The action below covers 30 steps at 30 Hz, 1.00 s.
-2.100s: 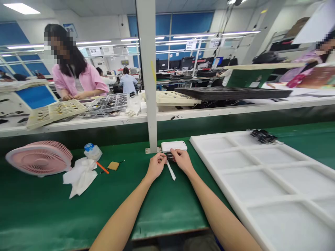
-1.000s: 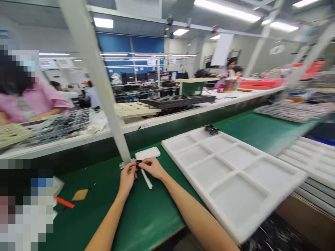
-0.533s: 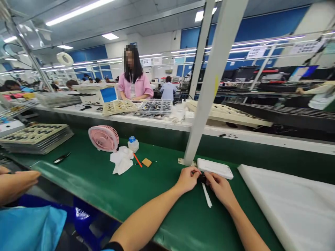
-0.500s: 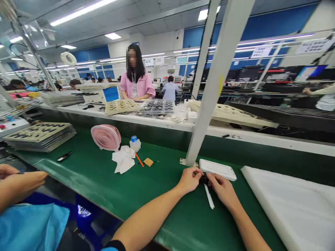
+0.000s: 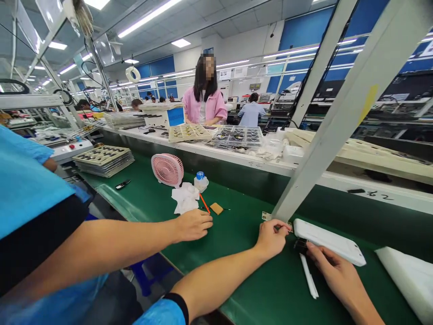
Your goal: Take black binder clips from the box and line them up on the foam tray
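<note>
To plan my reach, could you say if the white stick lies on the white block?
No, the white stick lies apart from the white block, on the green mat.

My two hands are not pressed together anymore: my left hand (image 5: pixel 270 239) now stays by the left end of the white plastic case (image 5: pixel 328 241), and my right hand (image 5: pixel 329 266) is moved apart from it. Between them, the small black part (image 5: pixel 300 246) now shows uncovered. A co-worker's hand (image 5: pixel 191 225) has come far over the green bench, from the left side. Of the white foam tray (image 5: pixel 406 280), only one corner remains in my view.
</note>
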Motion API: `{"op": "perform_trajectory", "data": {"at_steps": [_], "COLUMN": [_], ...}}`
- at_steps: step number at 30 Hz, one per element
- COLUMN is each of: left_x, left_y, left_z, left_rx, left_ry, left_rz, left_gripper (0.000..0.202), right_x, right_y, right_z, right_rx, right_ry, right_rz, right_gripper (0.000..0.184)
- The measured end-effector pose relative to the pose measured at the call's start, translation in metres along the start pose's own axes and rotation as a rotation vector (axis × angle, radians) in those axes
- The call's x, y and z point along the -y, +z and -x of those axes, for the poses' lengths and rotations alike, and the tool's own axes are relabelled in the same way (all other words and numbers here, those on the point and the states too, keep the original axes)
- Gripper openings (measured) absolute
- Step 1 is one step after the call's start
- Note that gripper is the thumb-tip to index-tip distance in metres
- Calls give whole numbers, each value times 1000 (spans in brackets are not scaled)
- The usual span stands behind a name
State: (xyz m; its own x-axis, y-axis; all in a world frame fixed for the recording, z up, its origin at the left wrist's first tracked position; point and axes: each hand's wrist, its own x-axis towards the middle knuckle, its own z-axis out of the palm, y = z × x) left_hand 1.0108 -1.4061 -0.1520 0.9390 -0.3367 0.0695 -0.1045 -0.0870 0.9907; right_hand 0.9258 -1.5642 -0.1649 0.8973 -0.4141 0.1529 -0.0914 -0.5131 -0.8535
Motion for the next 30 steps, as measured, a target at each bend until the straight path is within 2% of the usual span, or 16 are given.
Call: {"op": "perform_trajectory", "data": {"at_steps": [3, 8, 12, 16, 18, 21, 23, 28, 30], "left_x": [-2, -3, 2, 6, 6, 5, 6, 6, 6], "left_y": [0, 0, -5, -9, -8, -5, -4, -5, -7], "left_z": [2, 6, -3, -10, -12, -17, -20, -22, -23], "left_rx": [26, 107, 62, 53, 82, 189, 208, 178, 145], "left_ry": [9, 111, 156, 164, 150, 129, 141, 143, 135], "left_rz": [-54, -162, -179, -182, -180, -151, -148, -145, -145], "left_gripper": [23, 27, 24, 21, 20, 25, 22, 11, 11], "right_x": [-2, 1, 5, 12, 16, 19, 18, 16, 15], "right_y": [0, 1, 3, 4, 4, 2, 0, 0, -2], "right_z": [-1, 1, 0, 3, 4, 2, -1, 1, 1], "right_rx": [-25, -66, -105, -116, -87, -19, -24, -88, -153], "right_ry": [25, 88, 155, 152, 128, 74, 66, 61, 67], "right_rz": [-14, -73, -298, -455, -477, -509, -508, -413, -393], "right_gripper": [48, 53, 62, 73, 74, 74, 72, 64, 62]}}
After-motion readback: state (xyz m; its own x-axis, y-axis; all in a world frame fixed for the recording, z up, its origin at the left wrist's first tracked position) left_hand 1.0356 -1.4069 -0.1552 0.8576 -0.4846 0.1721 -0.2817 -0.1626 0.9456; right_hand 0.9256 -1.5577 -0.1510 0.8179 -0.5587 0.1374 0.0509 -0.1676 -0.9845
